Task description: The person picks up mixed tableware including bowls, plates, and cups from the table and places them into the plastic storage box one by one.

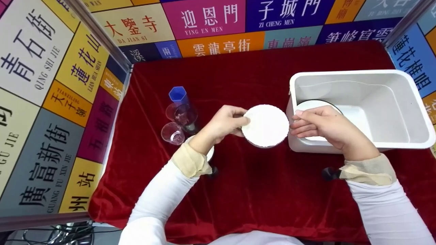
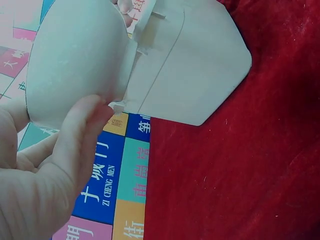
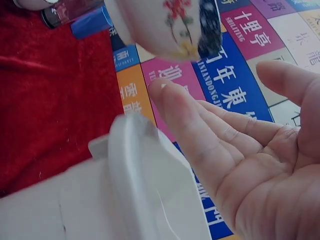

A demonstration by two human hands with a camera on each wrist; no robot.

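Observation:
A white bowl is held up over the red cloth, left of the bin. My left hand grips its left edge, the thumb lying against the white side of the bowl in the left wrist view. A red flower pattern shows on the outside of the bowl in the right wrist view. My right hand is just right of the bowl, fingers extended and apart from it. In the head view, that right hand is over the near-left part of the bin. A round white dish lies inside the bin, partly hidden by the hand.
The light grey plastic bin stands at the right on the red cloth. At the left are a blue hexagonal cup, a clear glass and a dark glass. A white item is mostly hidden behind my left wrist.

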